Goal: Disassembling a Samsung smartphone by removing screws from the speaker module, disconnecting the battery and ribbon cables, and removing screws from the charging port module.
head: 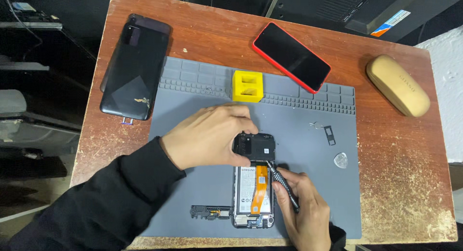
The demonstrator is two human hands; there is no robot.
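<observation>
Right hand (301, 210) grips screwdriver (284, 187); left hand (210, 135) clasps opened phone's (254, 193) top edge.

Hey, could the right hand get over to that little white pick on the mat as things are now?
Probably yes. The white pick lies alone on the grey mat, just right of the right hand, with nothing between them. But that hand grips a screwdriver set against the opened phone, so its fingers aren't free.

The left hand (210, 137) covers the top left corner of the opened phone (254, 183). The right hand (301, 207) hides the phone's lower right edge and runs off the bottom border. Screws are too small to tell.
</observation>
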